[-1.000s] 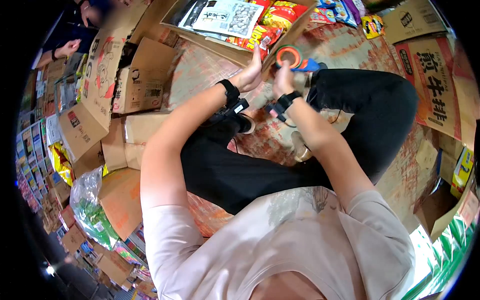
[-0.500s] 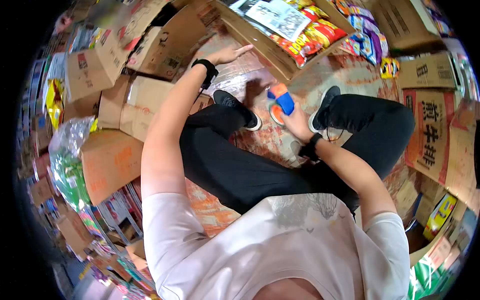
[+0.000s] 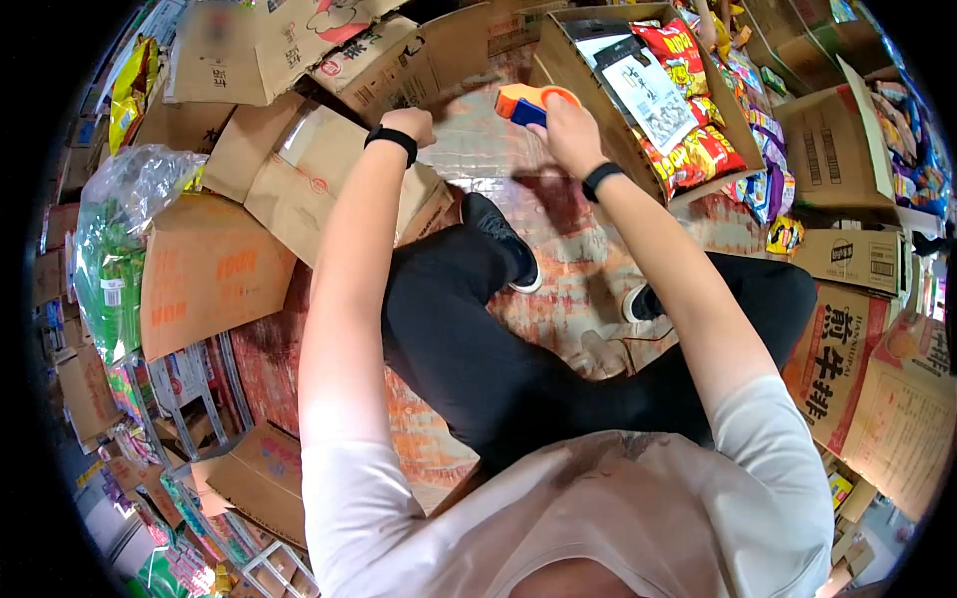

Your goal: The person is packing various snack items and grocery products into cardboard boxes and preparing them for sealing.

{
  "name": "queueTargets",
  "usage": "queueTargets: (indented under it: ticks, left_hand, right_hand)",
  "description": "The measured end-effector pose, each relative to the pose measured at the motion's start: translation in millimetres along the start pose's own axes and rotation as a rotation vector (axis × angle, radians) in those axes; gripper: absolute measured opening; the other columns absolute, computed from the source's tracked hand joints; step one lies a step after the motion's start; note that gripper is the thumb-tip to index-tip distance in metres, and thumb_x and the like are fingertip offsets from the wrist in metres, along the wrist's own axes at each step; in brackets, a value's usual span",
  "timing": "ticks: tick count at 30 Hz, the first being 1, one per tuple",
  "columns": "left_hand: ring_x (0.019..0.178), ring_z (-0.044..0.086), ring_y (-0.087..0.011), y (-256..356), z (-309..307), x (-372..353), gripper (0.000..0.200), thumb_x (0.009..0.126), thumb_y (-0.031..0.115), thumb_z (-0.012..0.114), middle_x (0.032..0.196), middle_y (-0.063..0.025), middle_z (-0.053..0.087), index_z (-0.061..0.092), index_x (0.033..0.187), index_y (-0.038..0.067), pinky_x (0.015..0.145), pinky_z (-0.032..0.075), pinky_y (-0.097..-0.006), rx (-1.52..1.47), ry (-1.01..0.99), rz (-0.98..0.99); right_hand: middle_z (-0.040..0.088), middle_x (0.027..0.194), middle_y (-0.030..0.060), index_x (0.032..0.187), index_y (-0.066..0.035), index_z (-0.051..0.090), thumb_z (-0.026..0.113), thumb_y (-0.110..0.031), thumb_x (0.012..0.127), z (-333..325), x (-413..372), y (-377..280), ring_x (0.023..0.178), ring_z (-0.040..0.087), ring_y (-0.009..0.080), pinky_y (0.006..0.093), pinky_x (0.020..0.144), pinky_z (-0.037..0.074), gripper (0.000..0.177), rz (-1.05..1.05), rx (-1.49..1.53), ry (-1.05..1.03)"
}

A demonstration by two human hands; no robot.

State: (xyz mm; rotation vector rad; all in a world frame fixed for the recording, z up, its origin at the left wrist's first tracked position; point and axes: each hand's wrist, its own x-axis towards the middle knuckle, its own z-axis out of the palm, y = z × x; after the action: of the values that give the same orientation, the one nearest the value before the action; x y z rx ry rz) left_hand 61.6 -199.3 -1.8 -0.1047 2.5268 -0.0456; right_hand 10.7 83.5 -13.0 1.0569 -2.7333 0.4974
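My right hand [image 3: 572,135] is closed around an orange and blue tape dispenser [image 3: 528,106], held out in front beside the left wall of an open carton [image 3: 598,145]. Inside that carton lie red and yellow snack bags [image 3: 688,70] and a white printed sheet [image 3: 650,105]. My left hand [image 3: 410,126] is curled closed to the left of the dispenser, near the flaps of a brown box [image 3: 329,164]. Whatever its fingers may hold is hidden. Both wrists wear black bands.
Opened cardboard boxes [image 3: 214,274] crowd the left side, with a clear plastic bag of green items [image 3: 115,249] beyond. More snack bags [image 3: 768,169] lie at the upper right. A red-printed carton [image 3: 832,349] stands at the right. My shoe [image 3: 498,239] rests on the worn floor [image 3: 573,329].
My right hand has carried the tape dispenser up and forward from between my feet to beside the snack carton. The left hand's outstretched fingers have curled closed. The camera view has shifted.
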Motion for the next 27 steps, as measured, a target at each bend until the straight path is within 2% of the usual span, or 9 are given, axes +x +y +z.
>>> queueTargets:
  ticks: [2,6,8,9,16,22,24,26,27]
  left_hand:
    - [0.110,0.063,-0.0333,-2.3,-7.6,-3.4,0.046,0.088,0.039,0.062,0.118,-0.0196,0.066,0.068,0.113,0.001,0.093,0.051,-0.0436,-0.038,-0.024,0.010]
    - [0.100,0.064,-0.0392,4.2,-5.7,13.3,0.046,0.091,0.041,0.057,0.105,-0.0237,0.068,0.069,0.103,-0.001,0.090,0.050,-0.0465,-0.147,0.051,0.098]
    - [0.103,0.063,-0.0388,17.0,-10.9,6.0,0.046,0.091,0.041,0.057,0.109,-0.0235,0.067,0.068,0.109,0.000,0.092,0.049,-0.0459,-0.137,0.138,0.178]
    - [0.109,0.062,-0.0362,24.1,-16.0,4.0,0.046,0.090,0.041,0.061,0.119,-0.0206,0.065,0.067,0.114,0.002,0.093,0.050,-0.0456,-0.147,0.080,0.164]
    - [0.110,0.062,-0.0358,50.1,-13.0,19.1,0.050,0.087,0.043,0.064,0.122,-0.0205,0.063,0.067,0.114,0.001,0.094,0.050,-0.0440,0.031,-0.073,0.180]
    - [0.108,0.061,-0.0392,91.5,-28.2,30.3,0.048,0.091,0.044,0.059,0.116,-0.0235,0.064,0.066,0.112,0.001,0.094,0.049,-0.0476,0.118,0.106,0.298]
    - [0.115,0.057,-0.0406,119.3,-36.6,36.2,0.055,0.092,0.042,0.059,0.124,-0.0279,0.058,0.057,0.123,-0.003,0.097,0.047,-0.0463,0.114,0.123,0.366]
    - [0.124,0.051,-0.0403,148.8,-21.3,60.6,0.062,0.093,0.036,0.057,0.133,-0.0304,0.052,0.042,0.136,-0.007,0.103,0.044,-0.0428,-0.038,0.341,0.441]
    - [0.116,0.056,-0.0402,166.9,2.1,77.9,0.058,0.089,0.031,0.059,0.121,-0.0311,0.057,0.046,0.128,-0.010,0.098,0.047,-0.0438,-0.317,0.422,0.533]
  right_hand:
    - [0.064,0.082,0.0179,0.096,-0.003,0.049,0.075,-0.033,0.079,32.7,31.2,14.4,0.081,0.064,0.0359,0.0445,0.071,0.050,0.044,-0.046,-0.014,0.094]
    - [0.065,0.086,0.0178,0.096,-0.003,0.050,0.076,-0.031,0.079,69.5,47.4,46.7,0.081,0.066,0.0334,0.0434,0.072,0.051,0.042,0.030,-0.142,0.022]
    - [0.064,0.092,0.0128,0.101,-0.005,0.052,0.077,-0.031,0.077,71.1,29.9,46.1,0.087,0.065,0.0301,0.0415,0.074,0.051,0.043,0.024,-0.192,-0.007]
    - [0.063,0.091,0.0128,0.100,-0.005,0.052,0.076,-0.030,0.078,67.9,18.1,43.5,0.087,0.065,0.0303,0.0417,0.075,0.051,0.041,0.079,-0.210,-0.011]
    - [0.061,0.089,0.0124,0.095,-0.006,0.051,0.066,-0.019,0.083,27.9,-98.6,44.9,0.085,0.064,0.0290,0.0403,0.074,0.052,0.023,0.134,-0.209,-0.071]
    - [0.060,0.087,0.0127,0.092,-0.006,0.049,0.066,-0.019,0.081,-9.1,-185.3,52.6,0.084,0.064,0.0282,0.0389,0.072,0.051,0.024,0.123,-0.207,-0.114]
    - [0.059,0.087,0.0128,0.092,-0.006,0.049,0.068,-0.020,0.081,-12.5,-206.8,49.2,0.082,0.063,0.0283,0.0394,0.070,0.050,0.026,0.068,-0.293,-0.091]
    - [0.058,0.088,0.0122,0.092,-0.006,0.050,0.063,-0.018,0.084,-37.5,-217.8,37.1,0.082,0.062,0.0288,0.0399,0.072,0.049,0.019,0.080,-0.197,-0.099]
    - [0.058,0.089,0.0127,0.093,-0.005,0.051,0.059,-0.016,0.084,-44.4,-223.1,38.3,0.085,0.061,0.0292,0.0400,0.074,0.049,0.016,0.104,-0.170,-0.132]
